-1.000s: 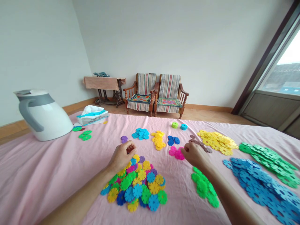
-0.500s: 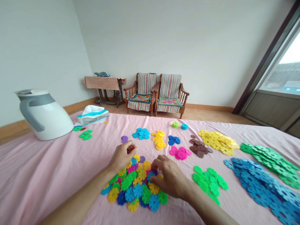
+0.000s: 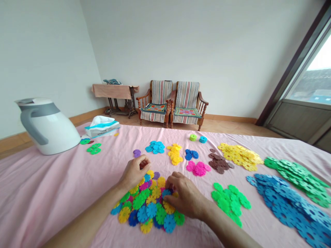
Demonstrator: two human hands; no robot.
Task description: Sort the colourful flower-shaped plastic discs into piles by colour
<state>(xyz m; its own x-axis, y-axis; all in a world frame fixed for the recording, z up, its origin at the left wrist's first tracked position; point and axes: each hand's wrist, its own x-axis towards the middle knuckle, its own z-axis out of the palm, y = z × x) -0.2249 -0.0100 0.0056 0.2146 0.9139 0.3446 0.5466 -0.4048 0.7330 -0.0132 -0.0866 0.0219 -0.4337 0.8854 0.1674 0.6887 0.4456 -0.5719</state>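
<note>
A mixed heap of coloured plastic snowflake discs (image 3: 148, 206) lies on the pink cloth (image 3: 51, 193) in front of me. My left hand (image 3: 134, 172) hovers at the heap's far edge, fingers curled into a pinch; whatever it holds is hidden. My right hand (image 3: 184, 197) rests on the heap's right side, fingers bent down onto a blue disc. Sorted groups lie beyond: light blue (image 3: 155, 147), yellow (image 3: 175, 154), dark blue (image 3: 191, 154), pink (image 3: 198, 168), brown (image 3: 219, 162).
Bigger piles sit to the right: green (image 3: 229, 201), yellow (image 3: 241, 156), blue (image 3: 287, 201) and green (image 3: 297, 174). A white kettle (image 3: 45, 125) and a tissue pack (image 3: 102, 126) stand at the left. Two wooden armchairs (image 3: 172, 105) line the far wall.
My right hand came back from the pink and brown groups to the right side of the mixed heap and settled its fingers on the discs. My left hand has stayed put.
</note>
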